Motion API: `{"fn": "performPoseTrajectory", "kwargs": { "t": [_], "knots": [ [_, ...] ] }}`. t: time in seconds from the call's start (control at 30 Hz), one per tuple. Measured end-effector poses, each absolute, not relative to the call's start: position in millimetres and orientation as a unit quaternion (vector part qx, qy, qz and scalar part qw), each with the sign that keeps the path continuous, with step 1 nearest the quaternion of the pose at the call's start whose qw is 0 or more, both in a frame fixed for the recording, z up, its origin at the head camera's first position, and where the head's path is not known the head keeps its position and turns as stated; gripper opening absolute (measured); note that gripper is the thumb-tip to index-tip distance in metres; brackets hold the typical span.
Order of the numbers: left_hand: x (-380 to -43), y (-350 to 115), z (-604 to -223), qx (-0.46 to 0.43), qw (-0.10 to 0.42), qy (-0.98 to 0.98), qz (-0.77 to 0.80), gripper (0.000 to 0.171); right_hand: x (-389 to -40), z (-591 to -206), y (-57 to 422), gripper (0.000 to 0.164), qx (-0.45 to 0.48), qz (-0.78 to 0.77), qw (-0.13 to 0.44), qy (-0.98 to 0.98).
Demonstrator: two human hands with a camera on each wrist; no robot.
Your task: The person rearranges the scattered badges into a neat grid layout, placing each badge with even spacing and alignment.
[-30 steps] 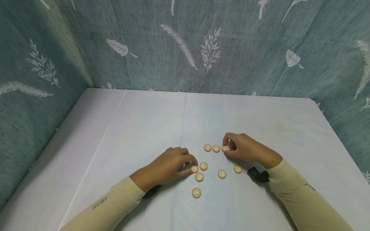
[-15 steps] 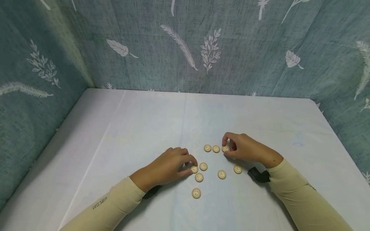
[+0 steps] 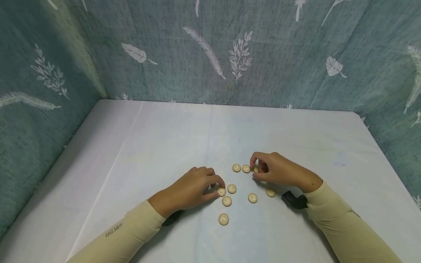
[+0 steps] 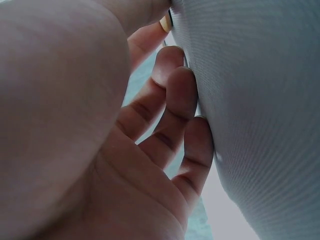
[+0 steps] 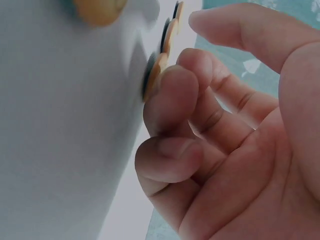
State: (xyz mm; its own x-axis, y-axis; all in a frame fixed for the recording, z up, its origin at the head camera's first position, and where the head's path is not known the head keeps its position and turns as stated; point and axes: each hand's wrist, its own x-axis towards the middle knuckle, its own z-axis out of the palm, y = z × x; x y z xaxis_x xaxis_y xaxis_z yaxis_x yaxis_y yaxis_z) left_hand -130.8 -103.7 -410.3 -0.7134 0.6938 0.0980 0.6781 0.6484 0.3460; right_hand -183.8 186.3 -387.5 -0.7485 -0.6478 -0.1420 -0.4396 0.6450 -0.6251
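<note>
Between thumb and index finger, my left hand (image 3: 192, 188) pinches a pale wooden button (image 3: 221, 192) at the table. Its edge, a bit of button (image 4: 166, 22), peeks out at the top of the left wrist view. Two more buttons lie close by, one to the right (image 3: 231, 188) and one just below (image 3: 227, 201). My right hand (image 3: 279, 170) hovers with loosely bent fingers over the right-end button (image 3: 255, 169) of a short row. In the right wrist view that button (image 5: 155, 75) lies near my fingertips, and the thumb (image 5: 220, 25) stands apart from it.
The row's other buttons are a left one (image 3: 236, 168) and a middle one (image 3: 246, 168). Separate buttons lie nearer me: one at front (image 3: 223, 219), one in the middle (image 3: 253, 198), one by the right wrist (image 3: 271, 192). A patterned green cloth (image 3: 164, 65) hangs behind the white table (image 3: 148, 138).
My right hand has let go of the row's right-end button and shifted slightly left, so its fingers cover more of it. The left hand and the other buttons stay put.
</note>
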Motion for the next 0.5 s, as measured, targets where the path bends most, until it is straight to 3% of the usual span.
{"fn": "performPoseTrajectory", "kwargs": {
  "t": [0.5],
  "knots": [
    [-131.2,-105.0,-410.9,0.375,0.025,0.909,0.18,0.02,-175.4,-385.7,175.0,0.016,-0.328,-0.29,0.201,0.877]
  ]
}}
